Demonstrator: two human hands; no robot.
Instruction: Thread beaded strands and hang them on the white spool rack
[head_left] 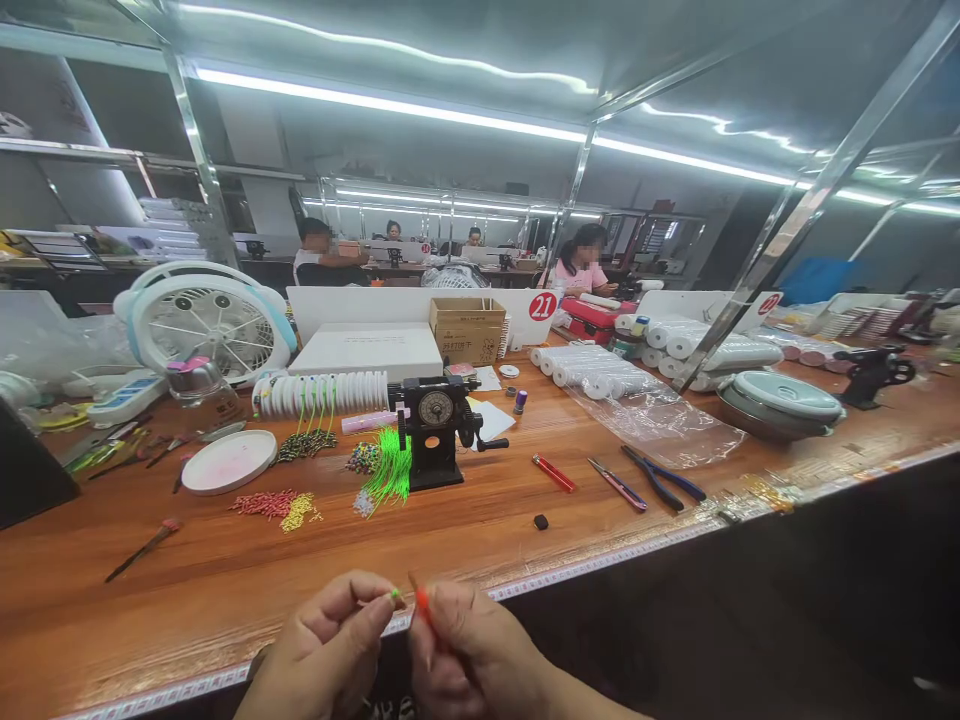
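Observation:
At the front edge of the bench, my left hand (pixel 337 635) pinches a tiny bright green piece (pixel 396 594) between thumb and forefinger. Close beside it my right hand (pixel 472 640) is closed on a small orange piece with a thin brownish tip (pixel 422 598); its exact kind is too small to tell. The two pieces almost meet, and I cannot tell whether they touch. Beyond my hands stands a black hand-crank winding machine (pixel 435 430). A bundle of bright green strands (pixel 391 468) lies against its left side.
Red beads (pixel 264 504), yellow beads (pixel 298 512) and a white round dish (pixel 229 462) lie left. White spools (pixel 322 394) stand behind. A red lighter (pixel 553 473), tweezers (pixel 617 485) and blue-handled pliers (pixel 664 478) lie right. A measuring tape (pixel 540 582) runs along the edge. Other people sit farther back.

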